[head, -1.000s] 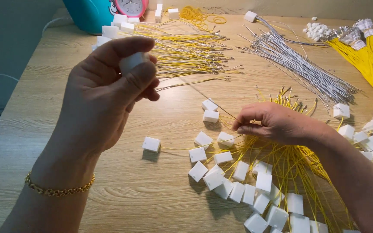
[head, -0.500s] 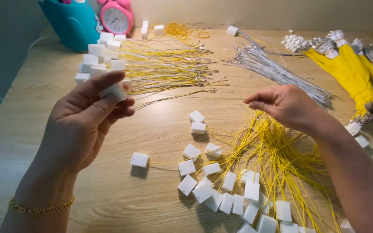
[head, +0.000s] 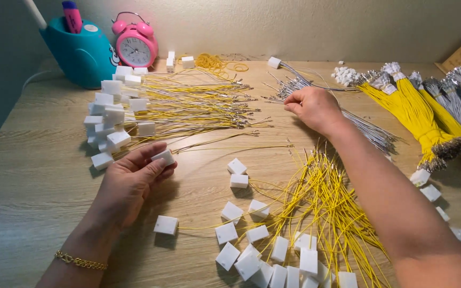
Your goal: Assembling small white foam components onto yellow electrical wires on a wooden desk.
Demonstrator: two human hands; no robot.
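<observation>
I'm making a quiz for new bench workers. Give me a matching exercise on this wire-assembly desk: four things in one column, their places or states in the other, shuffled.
Things:
1. pink alarm clock
2. left hand
3. right hand
4. rubber bands

Places or states:
A. reaching onto the grey wires
B. holding a white connector housing at the fingertips
C. loose yellow pile at the back of the wooden table
D. standing beside the teal pen holder

Pairs: 1-D, 2-B, 3-A, 4-C
</observation>
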